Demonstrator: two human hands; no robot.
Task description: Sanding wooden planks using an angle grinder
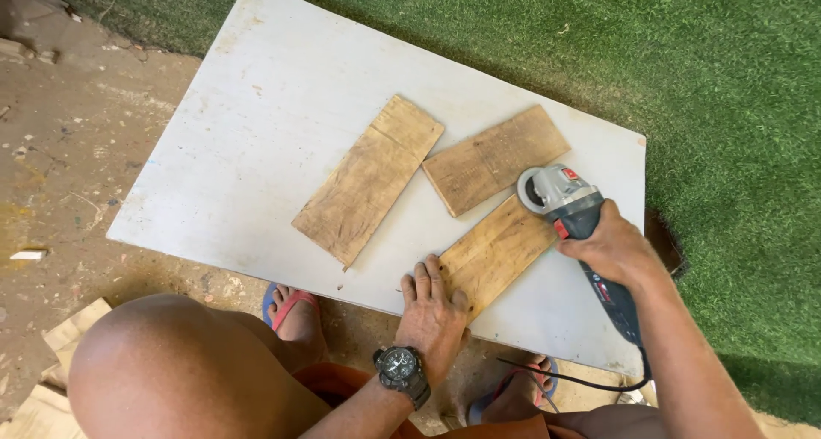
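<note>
**Angle grinder on a small wooden board, other hand pressing it down**

Head view: a person squats at the near edge of a white board [256, 123] that lies flat on the ground and serves as worktop. It rests partly on bare dirt floor [60, 148] and partly on green artificial grass [727, 80].

The right hand [614, 249] is closed around the dark body of an angle grinder [575, 206]. The grey head of the tool, with its disc, sits at the far end of a small wooden board [494, 253], and the disc seems to touch the wood, though the exact contact I cannot tell. This board lies near the right part of the near edge of the worktop, tilted diagonally. A black cable [581, 379] goes from the back of the grinder down past the near edge.

The left hand [434, 312] lies flat with the fingers together and stretched, palm down, pressing on the near end of the same small board and partly on the worktop beside it. It holds nothing. A dark wristwatch [399, 366] is on this wrist.

Two more wooden boards lie in the middle of the worktop: a long board [369, 179], diagonal, and a shorter board [496, 159] just beside it toward the right edge, their corners nearly touching. The shorter one is just beyond the grinder head.

The feet, in sandals [289, 306], stand at the near edge of the worktop.
</note>
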